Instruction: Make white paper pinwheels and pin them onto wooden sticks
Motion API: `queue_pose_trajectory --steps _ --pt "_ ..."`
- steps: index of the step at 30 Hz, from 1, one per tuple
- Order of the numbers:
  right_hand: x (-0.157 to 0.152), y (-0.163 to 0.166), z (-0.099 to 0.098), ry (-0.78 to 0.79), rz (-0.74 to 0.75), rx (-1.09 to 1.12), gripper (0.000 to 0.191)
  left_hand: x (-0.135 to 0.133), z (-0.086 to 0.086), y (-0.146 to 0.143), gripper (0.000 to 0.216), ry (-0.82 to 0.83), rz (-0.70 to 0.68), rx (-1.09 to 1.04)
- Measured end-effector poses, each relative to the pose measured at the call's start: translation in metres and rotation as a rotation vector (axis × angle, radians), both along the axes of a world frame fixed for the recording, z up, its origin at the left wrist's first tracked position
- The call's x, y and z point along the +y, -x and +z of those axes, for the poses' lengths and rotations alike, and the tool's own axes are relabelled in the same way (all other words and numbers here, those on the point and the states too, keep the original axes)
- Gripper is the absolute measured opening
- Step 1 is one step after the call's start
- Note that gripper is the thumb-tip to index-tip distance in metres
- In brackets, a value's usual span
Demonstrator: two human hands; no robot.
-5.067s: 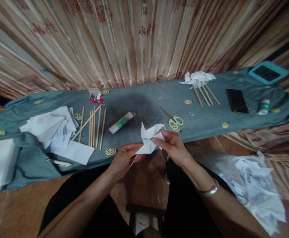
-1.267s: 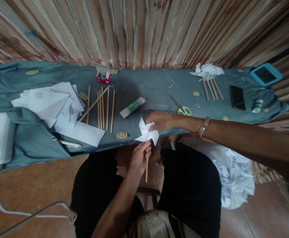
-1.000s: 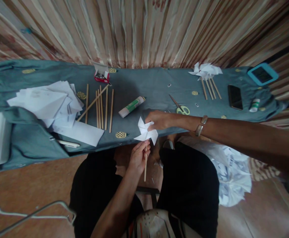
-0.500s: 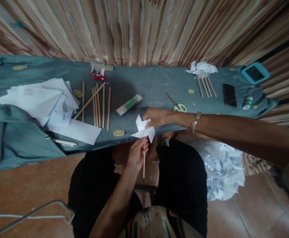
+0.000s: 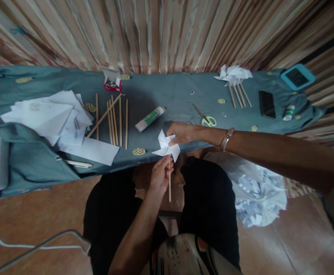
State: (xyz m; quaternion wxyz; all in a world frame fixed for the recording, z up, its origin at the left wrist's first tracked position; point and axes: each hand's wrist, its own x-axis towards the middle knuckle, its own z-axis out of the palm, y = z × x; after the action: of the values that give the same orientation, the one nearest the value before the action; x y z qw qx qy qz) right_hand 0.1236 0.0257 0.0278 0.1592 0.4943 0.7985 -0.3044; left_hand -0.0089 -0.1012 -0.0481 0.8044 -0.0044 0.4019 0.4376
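Observation:
A white paper pinwheel (image 5: pixel 166 146) sits on top of a thin wooden stick (image 5: pixel 169 187) at the near edge of the cloth-covered table (image 5: pixel 178 99). My left hand (image 5: pixel 160 176) grips the stick just below the paper, holding it upright over my lap. My right hand (image 5: pixel 181 132) reaches in from the right and pinches one blade of the pinwheel. A bangle is on that wrist.
On the table lie a glue stick (image 5: pixel 149 118), several loose sticks (image 5: pixel 113 119), a pile of white paper (image 5: pixel 50 116), a red box of pins (image 5: pixel 112 83), scissors (image 5: pixel 205 118), finished pinwheels (image 5: pixel 234 78), a phone (image 5: pixel 266 104) and a tablet (image 5: pixel 297 76). A bag of paper scraps (image 5: pixel 258 191) lies on the floor.
Five seconds ago both hands held the pinwheel close to my body. Now my right arm stretches in from the side; over the last second the hands barely moved.

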Motion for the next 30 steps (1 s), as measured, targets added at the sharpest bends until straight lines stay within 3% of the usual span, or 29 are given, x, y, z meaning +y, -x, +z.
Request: queue_pose_trajectory --steps 5,11,18,24,28,30 --pt "-0.004 0.004 0.007 -0.023 0.001 0.005 0.008 -0.002 0.005 0.002 0.022 0.004 0.006 -0.008" --pt "-0.015 -0.009 0.010 0.060 -0.206 0.185 0.020 -0.003 0.017 0.004 0.019 0.011 0.015 -0.076" --pt "-0.035 -0.031 0.006 0.110 -0.651 0.736 0.036 -0.005 0.032 0.004 0.022 -0.039 -0.016 -0.071" --pt "-0.052 -0.039 -0.002 -0.099 -0.993 1.139 0.056 0.004 0.056 0.003 0.030 -0.159 -0.010 -0.028" --pt "-0.061 -0.038 -0.006 -0.080 -1.099 1.323 0.056 0.022 0.080 -0.004 0.026 -0.166 0.054 0.003" --pt "-0.063 -0.036 -0.006 -0.028 -1.064 1.351 0.055 0.033 0.090 -0.009 0.021 -0.168 0.062 0.030"
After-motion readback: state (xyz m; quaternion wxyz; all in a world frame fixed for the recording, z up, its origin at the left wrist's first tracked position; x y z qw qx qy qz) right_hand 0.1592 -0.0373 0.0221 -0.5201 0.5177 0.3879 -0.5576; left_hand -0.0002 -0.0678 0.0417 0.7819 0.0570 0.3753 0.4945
